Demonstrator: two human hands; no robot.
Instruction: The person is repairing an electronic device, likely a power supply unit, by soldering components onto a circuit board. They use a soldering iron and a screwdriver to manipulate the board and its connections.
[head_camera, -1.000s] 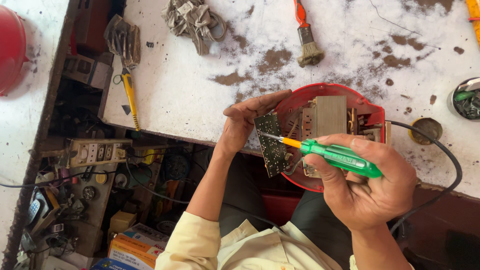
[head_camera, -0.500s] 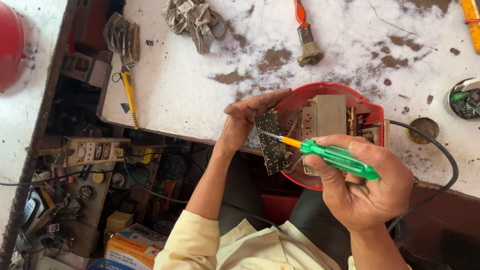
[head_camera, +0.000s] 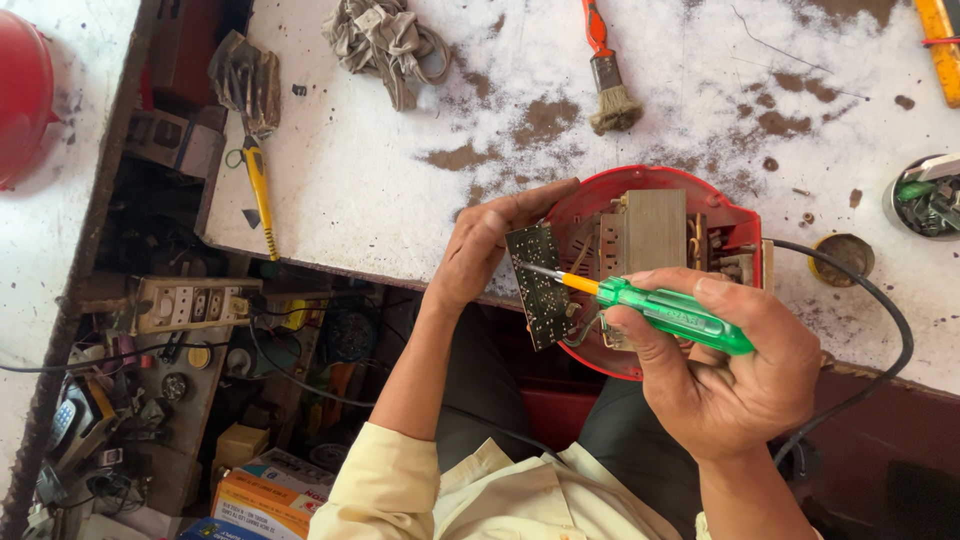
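1. My right hand (head_camera: 735, 375) is closed around a green screwdriver (head_camera: 672, 314), nearest to me, just in front of the red case (head_camera: 735, 215).
2. The screwdriver's long axis runs from my right palm up and left; its tip lies on the green circuit board (head_camera: 540, 285) at the case's left edge. The board lies left of my right fingers.
3. My left hand (head_camera: 490, 240) grips that board, thumb over its far edge, tilting it clear of the case. This hand is the nearer one to the board.
4. Inside the case sits a beige metal block (head_camera: 655, 230); a black cable (head_camera: 880, 300) leaves its right side.
5. Beyond the case on the white table (head_camera: 380, 190): a brush (head_camera: 608, 80); farther left a grey rag (head_camera: 385, 40).
6. Left of the case, at the table edge, a yellow tool (head_camera: 260, 190).
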